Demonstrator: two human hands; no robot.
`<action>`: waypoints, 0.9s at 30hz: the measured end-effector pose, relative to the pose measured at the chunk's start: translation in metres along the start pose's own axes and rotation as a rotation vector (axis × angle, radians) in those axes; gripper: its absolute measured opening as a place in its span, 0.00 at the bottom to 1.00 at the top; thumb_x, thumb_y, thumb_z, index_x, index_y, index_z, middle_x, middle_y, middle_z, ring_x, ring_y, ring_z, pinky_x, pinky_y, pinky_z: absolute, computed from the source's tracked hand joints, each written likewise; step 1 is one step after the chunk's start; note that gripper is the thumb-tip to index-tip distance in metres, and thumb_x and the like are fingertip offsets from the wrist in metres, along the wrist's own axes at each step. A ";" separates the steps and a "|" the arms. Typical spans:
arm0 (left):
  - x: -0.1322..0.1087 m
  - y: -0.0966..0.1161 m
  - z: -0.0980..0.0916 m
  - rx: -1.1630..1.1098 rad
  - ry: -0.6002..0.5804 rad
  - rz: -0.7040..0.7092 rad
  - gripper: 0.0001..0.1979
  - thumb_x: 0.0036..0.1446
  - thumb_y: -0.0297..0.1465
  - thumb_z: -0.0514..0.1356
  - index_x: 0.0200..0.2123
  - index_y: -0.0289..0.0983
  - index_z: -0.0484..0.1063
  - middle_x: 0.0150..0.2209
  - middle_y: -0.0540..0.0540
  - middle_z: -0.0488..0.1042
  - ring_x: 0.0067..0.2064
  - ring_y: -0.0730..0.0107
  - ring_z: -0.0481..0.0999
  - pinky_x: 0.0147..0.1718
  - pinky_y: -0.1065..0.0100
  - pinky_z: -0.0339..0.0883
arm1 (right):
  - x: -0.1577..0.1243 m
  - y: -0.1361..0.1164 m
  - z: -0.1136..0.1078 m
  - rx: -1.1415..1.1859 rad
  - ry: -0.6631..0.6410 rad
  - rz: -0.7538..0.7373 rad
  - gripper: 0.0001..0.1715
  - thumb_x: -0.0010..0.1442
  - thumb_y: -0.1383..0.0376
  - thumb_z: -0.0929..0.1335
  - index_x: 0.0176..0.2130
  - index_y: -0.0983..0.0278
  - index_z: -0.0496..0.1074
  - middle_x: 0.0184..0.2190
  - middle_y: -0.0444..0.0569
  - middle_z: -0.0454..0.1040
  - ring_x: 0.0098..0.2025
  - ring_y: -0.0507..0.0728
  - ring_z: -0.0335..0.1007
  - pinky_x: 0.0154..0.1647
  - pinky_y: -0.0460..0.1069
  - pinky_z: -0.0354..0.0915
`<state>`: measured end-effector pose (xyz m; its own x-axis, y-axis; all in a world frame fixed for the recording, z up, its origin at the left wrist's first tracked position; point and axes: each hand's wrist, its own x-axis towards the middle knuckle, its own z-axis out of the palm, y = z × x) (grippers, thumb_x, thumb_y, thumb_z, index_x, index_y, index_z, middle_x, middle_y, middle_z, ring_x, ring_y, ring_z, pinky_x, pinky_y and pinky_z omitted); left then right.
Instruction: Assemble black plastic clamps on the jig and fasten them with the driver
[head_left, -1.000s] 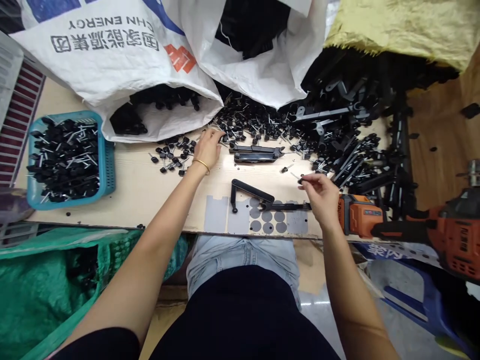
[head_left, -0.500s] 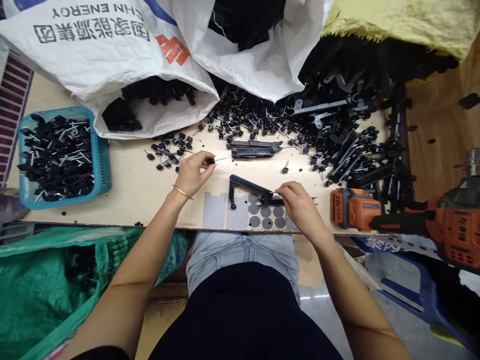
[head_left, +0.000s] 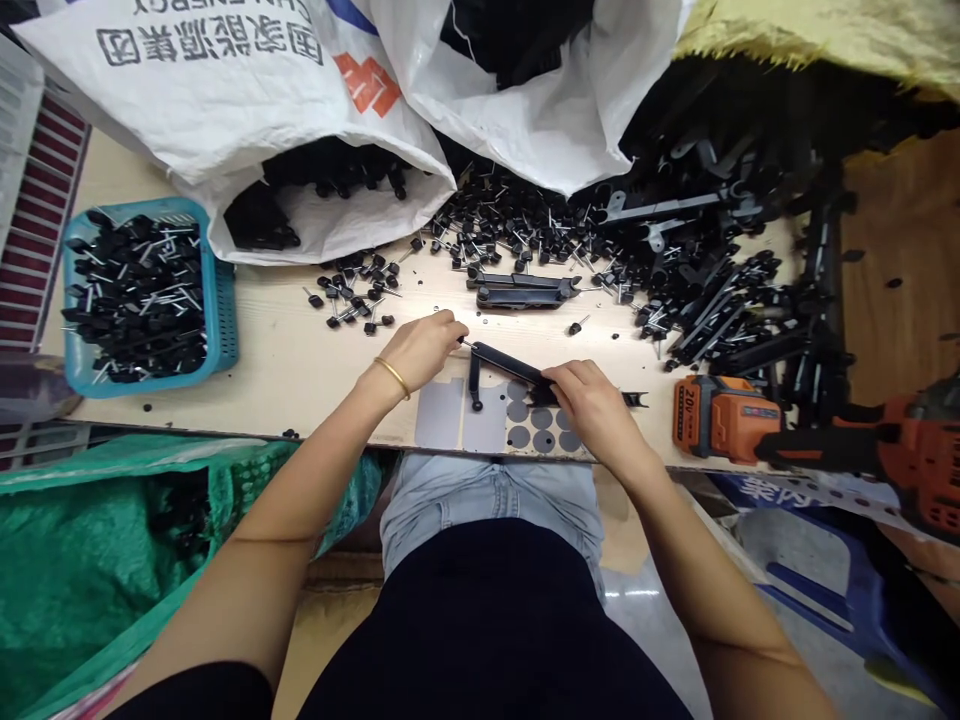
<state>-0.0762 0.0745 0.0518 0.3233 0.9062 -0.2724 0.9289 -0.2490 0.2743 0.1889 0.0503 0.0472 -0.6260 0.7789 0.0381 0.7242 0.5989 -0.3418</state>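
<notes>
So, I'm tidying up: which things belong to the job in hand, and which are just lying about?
Likely the job:
small black knob with metal pin, in left hand
black jointed plastic arm, at right hand
similar knobs in teal plastic basket

Likely lying about:
orange power tool, untouched
blue plastic stool

A pale wooden table [head_left: 270, 330] crosses the middle; brown wood-grain surface [head_left: 900, 240], upper right; at lower right, shiny grey floor [head_left: 637, 612] reflecting white light, and blue plastic furniture [head_left: 862, 565]
</notes>
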 end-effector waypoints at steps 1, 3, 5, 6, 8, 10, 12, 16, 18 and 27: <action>0.001 0.006 -0.004 0.053 -0.034 -0.003 0.13 0.61 0.22 0.51 0.44 0.34 0.74 0.42 0.40 0.73 0.40 0.62 0.77 0.35 0.66 0.69 | 0.000 -0.001 0.004 0.011 0.059 0.022 0.13 0.62 0.74 0.61 0.44 0.65 0.70 0.36 0.54 0.73 0.40 0.60 0.66 0.38 0.53 0.67; 0.001 0.020 -0.011 0.147 -0.073 0.011 0.16 0.59 0.18 0.50 0.43 0.33 0.73 0.42 0.39 0.72 0.42 0.60 0.76 0.35 0.67 0.69 | -0.001 -0.001 0.014 0.038 0.181 0.060 0.11 0.63 0.71 0.62 0.43 0.65 0.71 0.35 0.53 0.74 0.39 0.60 0.68 0.40 0.54 0.68; 0.001 0.033 -0.018 0.215 -0.091 0.040 0.17 0.57 0.15 0.48 0.42 0.31 0.73 0.42 0.37 0.72 0.45 0.59 0.75 0.35 0.67 0.68 | -0.006 -0.001 0.022 0.066 0.277 0.064 0.11 0.64 0.70 0.62 0.43 0.64 0.71 0.35 0.53 0.75 0.39 0.59 0.69 0.41 0.54 0.69; 0.001 0.039 -0.021 0.236 -0.101 0.055 0.18 0.56 0.14 0.48 0.42 0.30 0.73 0.42 0.36 0.72 0.46 0.58 0.75 0.36 0.67 0.69 | -0.009 0.000 0.026 0.081 0.317 0.048 0.12 0.64 0.71 0.62 0.44 0.63 0.72 0.36 0.52 0.76 0.40 0.58 0.70 0.42 0.54 0.69; 0.000 0.046 -0.026 0.261 -0.127 0.069 0.18 0.56 0.14 0.48 0.42 0.29 0.73 0.42 0.35 0.72 0.47 0.57 0.75 0.37 0.66 0.69 | -0.016 0.003 0.032 0.122 0.387 -0.001 0.13 0.64 0.72 0.62 0.45 0.63 0.72 0.39 0.53 0.77 0.42 0.58 0.72 0.44 0.53 0.70; 0.000 0.047 -0.029 0.275 -0.151 0.047 0.18 0.57 0.14 0.47 0.41 0.29 0.74 0.42 0.34 0.72 0.47 0.56 0.75 0.37 0.65 0.70 | -0.021 0.006 0.036 0.172 0.421 -0.035 0.16 0.64 0.73 0.61 0.48 0.63 0.71 0.43 0.54 0.77 0.45 0.57 0.73 0.47 0.54 0.71; 0.001 0.044 -0.030 0.284 -0.160 0.026 0.17 0.57 0.15 0.47 0.41 0.29 0.74 0.41 0.35 0.72 0.46 0.55 0.75 0.37 0.64 0.70 | -0.024 0.009 0.038 0.203 0.412 -0.025 0.18 0.64 0.73 0.60 0.50 0.62 0.71 0.45 0.55 0.77 0.48 0.58 0.73 0.48 0.56 0.71; 0.005 0.039 -0.028 0.281 -0.145 0.048 0.17 0.56 0.14 0.48 0.40 0.29 0.74 0.40 0.35 0.72 0.47 0.54 0.75 0.38 0.63 0.70 | -0.027 0.009 0.041 0.222 0.349 0.035 0.18 0.65 0.70 0.60 0.51 0.62 0.71 0.48 0.56 0.75 0.51 0.60 0.72 0.50 0.59 0.70; 0.008 0.040 -0.026 0.268 -0.123 0.054 0.18 0.55 0.14 0.47 0.39 0.29 0.74 0.41 0.35 0.71 0.47 0.54 0.75 0.39 0.63 0.70 | -0.029 0.009 0.043 0.229 0.329 0.045 0.20 0.64 0.69 0.60 0.54 0.62 0.69 0.50 0.57 0.74 0.53 0.61 0.70 0.52 0.61 0.68; 0.016 0.045 -0.029 0.199 -0.130 0.050 0.16 0.56 0.13 0.48 0.38 0.29 0.73 0.43 0.35 0.71 0.47 0.54 0.74 0.39 0.63 0.68 | -0.046 0.013 0.069 0.036 0.282 0.095 0.33 0.63 0.66 0.63 0.64 0.62 0.52 0.50 0.57 0.72 0.51 0.61 0.68 0.55 0.61 0.61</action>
<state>-0.0342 0.0879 0.0859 0.3787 0.8427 -0.3826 0.9241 -0.3669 0.1066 0.2077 0.0094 -0.0237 -0.4470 0.8553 0.2621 0.7618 0.5175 -0.3896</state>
